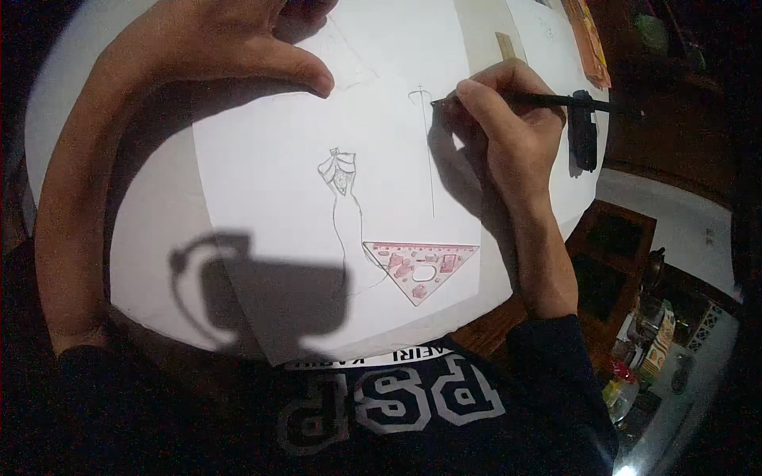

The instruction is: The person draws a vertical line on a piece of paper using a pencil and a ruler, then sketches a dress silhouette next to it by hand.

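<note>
My right hand (508, 127) grips a dark pencil (548, 100), its tip touching a white sheet of paper (270, 166) beside the top of a thin vertical pencil line (429, 159). My left hand (230, 47) rests flat on the upper left part of the sheet, thumb stretched toward the middle, holding nothing. A pencil sketch of a figure in a long gown (343, 206) fills the centre of the paper. A clear triangular set square with pink markings (419, 266) lies on the paper near its lower right edge, away from both hands.
The paper lies on a white board (143, 262) that spans my lap. A black object (584, 131) sits at the board's right edge, and an orange item (589, 40) lies at top right. Dark wooden furniture (611, 246) and cluttered small items (647, 349) are lower right.
</note>
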A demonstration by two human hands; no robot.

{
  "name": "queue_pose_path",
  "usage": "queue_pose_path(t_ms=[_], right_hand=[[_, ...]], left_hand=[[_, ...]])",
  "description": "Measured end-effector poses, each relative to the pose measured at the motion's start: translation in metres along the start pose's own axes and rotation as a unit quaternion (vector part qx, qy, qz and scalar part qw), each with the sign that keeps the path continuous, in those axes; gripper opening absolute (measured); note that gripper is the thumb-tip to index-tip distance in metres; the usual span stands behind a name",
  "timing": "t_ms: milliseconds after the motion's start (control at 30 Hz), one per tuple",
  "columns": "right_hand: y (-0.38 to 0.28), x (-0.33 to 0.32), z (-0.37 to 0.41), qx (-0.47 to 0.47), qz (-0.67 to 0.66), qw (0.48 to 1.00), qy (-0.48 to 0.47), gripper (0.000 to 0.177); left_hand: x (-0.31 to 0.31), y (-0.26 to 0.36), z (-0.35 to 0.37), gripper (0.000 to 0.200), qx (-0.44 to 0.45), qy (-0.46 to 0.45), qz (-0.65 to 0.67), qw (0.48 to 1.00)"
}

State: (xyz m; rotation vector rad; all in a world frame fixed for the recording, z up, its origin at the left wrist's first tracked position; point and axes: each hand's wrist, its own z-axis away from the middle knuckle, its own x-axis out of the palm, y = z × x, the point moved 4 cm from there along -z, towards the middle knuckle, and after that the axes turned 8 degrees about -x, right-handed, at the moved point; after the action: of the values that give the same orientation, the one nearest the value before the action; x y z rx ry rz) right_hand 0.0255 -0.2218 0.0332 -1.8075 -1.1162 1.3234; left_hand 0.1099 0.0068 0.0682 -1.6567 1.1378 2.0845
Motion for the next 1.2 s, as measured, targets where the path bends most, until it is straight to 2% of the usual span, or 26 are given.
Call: queue_pose_path(t_ms=[33, 67, 133, 167, 233, 267, 333, 433, 467, 533, 667, 733, 800, 1033, 1200], right_hand=[[-0.001, 0.001, 0.000, 0.000, 0.000, 1.000, 0.000, 0.012], [-0.003, 0.001, -0.001, 0.004, 0.005, 1.000, 0.001, 0.012], [-0.001, 0.000, 0.001, 0.009, 0.011, 1.000, 0.002, 0.012], [0.000, 0.001, 0.001, 0.003, 0.004, 1.000, -0.001, 0.012], [0.001, -0.001, 0.001, -0.004, -0.003, 1.000, -0.004, 0.012], [0.000, -0.001, 0.001, -0.011, 0.018, 1.000, -0.014, 0.012], [-0.001, -0.001, 0.000, -0.018, 0.040, 0.999, -0.024, 0.012], [0.000, -0.001, 0.000, -0.006, 0.013, 1.000, -0.013, 0.012], [0.002, -0.002, 0.000, -0.013, 0.016, 1.000, -0.014, 0.012], [0.001, -0.002, 0.000, -0.020, 0.019, 1.000, -0.015, 0.012], [0.002, -0.003, 0.001, -0.001, 0.014, 1.000, -0.014, 0.012], [0.002, -0.003, 0.000, -0.004, -0.001, 1.000, -0.010, 0.012], [0.002, -0.002, 0.001, 0.021, -0.039, 0.999, 0.010, 0.012], [0.002, -0.001, 0.001, -0.008, -0.006, 1.000, -0.009, 0.012], [0.002, 0.000, 0.002, -0.008, 0.011, 1.000, -0.016, 0.011]], left_hand=[[0.001, -0.003, -0.001, 0.053, -0.062, -0.023, 0.017, 0.998], [0.001, -0.004, 0.000, 0.053, -0.062, -0.023, 0.017, 0.998], [0.001, 0.000, 0.006, 0.052, 0.058, 0.025, -0.009, 0.998], [0.001, 0.006, 0.008, 0.052, 0.058, 0.025, -0.009, 0.998], [-0.001, 0.016, 0.015, 0.052, -0.018, 0.052, -0.020, 0.998], [0.000, 0.007, 0.010, 0.052, -0.018, 0.052, -0.020, 0.998], [0.007, -0.016, -0.004, 0.053, 0.028, -0.025, 0.009, 0.999], [0.006, -0.017, -0.008, 0.053, 0.036, -0.039, 0.010, 0.999], [0.006, -0.014, -0.005, 0.053, 0.036, -0.039, 0.010, 0.999], [0.001, -0.001, 0.005, 0.053, 0.069, 0.030, -0.022, 0.997], [0.005, -0.011, 0.001, 0.054, 0.063, 0.034, -0.005, 0.997], [0.004, -0.011, 0.000, 0.054, 0.107, 0.027, -0.005, 0.994], [0.003, -0.011, 0.000, 0.053, 0.107, 0.027, -0.010, 0.994], [0.007, -0.010, 0.000, 0.054, 0.070, 0.022, -0.006, 0.997], [0.007, -0.014, -0.001, 0.055, 0.094, 0.024, -0.012, 0.995]])
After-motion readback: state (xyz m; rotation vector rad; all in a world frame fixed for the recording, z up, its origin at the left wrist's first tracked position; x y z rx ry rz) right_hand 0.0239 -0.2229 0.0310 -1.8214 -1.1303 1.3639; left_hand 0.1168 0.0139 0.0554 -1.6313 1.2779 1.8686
